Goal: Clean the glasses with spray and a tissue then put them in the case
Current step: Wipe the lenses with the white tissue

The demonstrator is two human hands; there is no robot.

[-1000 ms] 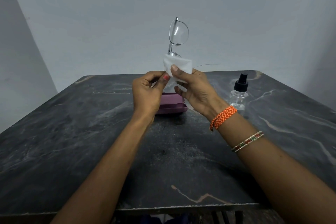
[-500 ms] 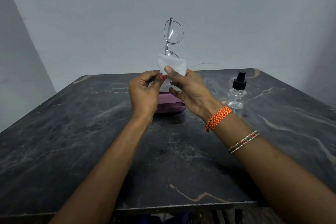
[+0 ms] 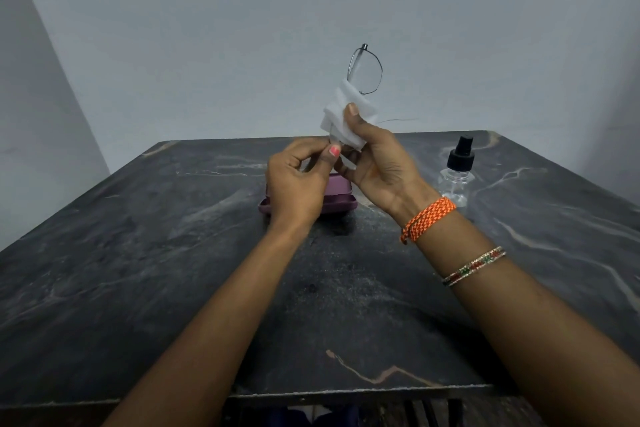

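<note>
Mid-clean | right hand (image 3: 377,163) pinches tissue (image 3: 341,111) over lower lens; left hand (image 3: 298,184) grips glasses (image 3: 365,69) upright above the table | case (image 3: 337,199) open, awaiting them; spray bottle (image 3: 456,170) set aside.

Both hands are hovering above the middle of the bench (image 3: 145,288), the left hand (image 3: 298,184) just left of the right hand (image 3: 377,166). The tissue (image 3: 341,114) is sitting in the right hand, wrapped around the lower part of the glasses (image 3: 367,69), which are standing up above it. The glasses case (image 3: 341,199) is lying on the bench behind the hands. The spray bottle (image 3: 457,173) is standing on the bench to the right of the case, apart from it.
</note>
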